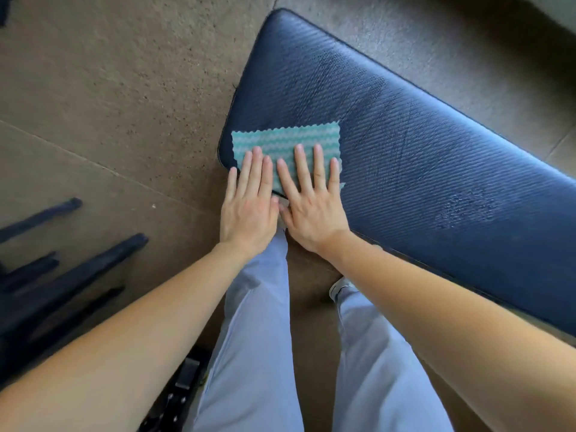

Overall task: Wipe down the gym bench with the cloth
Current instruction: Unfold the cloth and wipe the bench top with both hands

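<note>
Bars: dark and blurred, lying on the floor well left of the left hand.
Left hand: lying flat, palm down, at the near corner of the bench; fingers straight and held together, not gripping anything, their tips pressing on the cloth's left half, the little finger sitting at the pad's edge.
Cloth: teal with white zigzag stripes and pinked edges, lying spread flat under both sets of fingers, its far strip showing beyond the fingertips; it is resting on the bench's near-left corner.
Right hand: lying flat just beside the left hand, thumbs almost touching; fingers straight and slightly spread, pressing on the cloth's right half without closing on it.
Bench: dark blue ribbed pad, running from the fingers away to the right and far side; faint streaks are showing beyond the fingers and a worn patch well right of the right hand.
Legs: in light trousers, standing below the wrists, with a shoe showing under the right forearm.
</note>
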